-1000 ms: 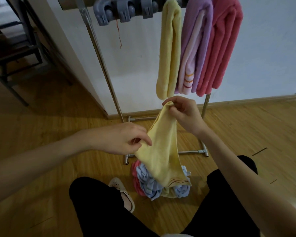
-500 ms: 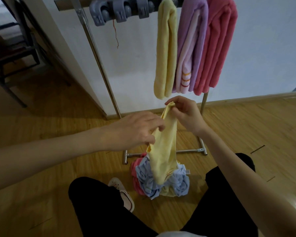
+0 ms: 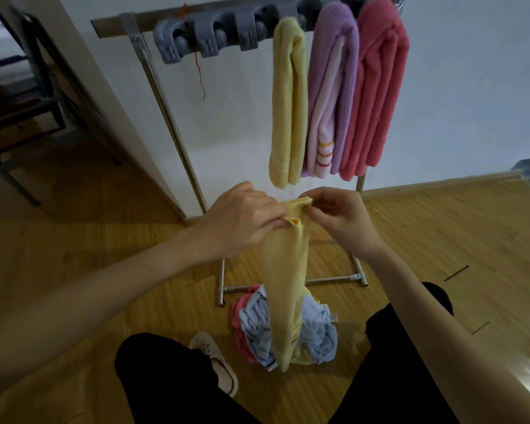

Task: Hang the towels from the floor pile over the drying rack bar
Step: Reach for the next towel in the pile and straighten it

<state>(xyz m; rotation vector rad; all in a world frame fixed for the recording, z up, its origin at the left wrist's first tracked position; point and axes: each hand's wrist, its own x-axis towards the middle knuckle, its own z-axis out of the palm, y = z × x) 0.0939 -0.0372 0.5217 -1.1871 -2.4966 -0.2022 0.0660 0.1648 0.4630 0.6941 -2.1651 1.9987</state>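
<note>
A yellow towel (image 3: 285, 276) hangs in a long narrow fold from both my hands, its lower end reaching the floor pile (image 3: 315, 338) of light blue, pink and yellow towels. My left hand (image 3: 245, 221) grips its top edge on the left and my right hand (image 3: 340, 215) pinches the same edge on the right, the two hands close together. The rack bar (image 3: 141, 22) runs across the top and carries three hung towels: yellow (image 3: 288, 102), purple (image 3: 334, 87) and pink (image 3: 377, 93).
Grey clips (image 3: 208, 38) sit on the bar left of the hung towels. The rack's slanted leg (image 3: 172, 123) and floor frame (image 3: 328, 280) stand between me and the white wall. My black-trousered legs and a beige slipper (image 3: 221, 362) flank the pile. A dark chair (image 3: 19, 96) stands far left.
My left hand has slid up the towel to its top edge beside my right hand. Both hands have lifted the towel higher, so it hangs longer and narrower.
</note>
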